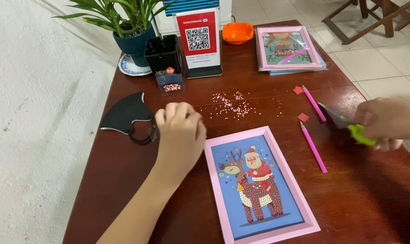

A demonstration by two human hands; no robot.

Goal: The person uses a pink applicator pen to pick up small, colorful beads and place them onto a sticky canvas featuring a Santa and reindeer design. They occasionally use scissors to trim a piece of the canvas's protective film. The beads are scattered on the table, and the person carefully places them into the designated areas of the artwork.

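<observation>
My left hand (180, 133) rests curled on the brown table (358, 199), its fingers pinching a small clear packet (152, 133) beside a black face mask (123, 115). My right hand (388, 124) at the right edge grips scissors (345, 123) with a green handle, blades pointing left. Between my hands lies a pink-framed bead picture (259, 185) of a figure in a red hat riding a reindeer on blue. Loose red and white beads (232, 105) are scattered above it. Two pink pens (313, 147) (314, 103) lie to the right with small red squares (303, 117) nearby.
At the far end stand a potted plant (130, 27), a black holder (163, 54), a small bead packet (171, 86), a red and white sign stand (198, 40), an orange bowl (237, 32) and a second pink-framed picture (288, 47). Wooden chair legs (372, 18) stand on the tiled floor.
</observation>
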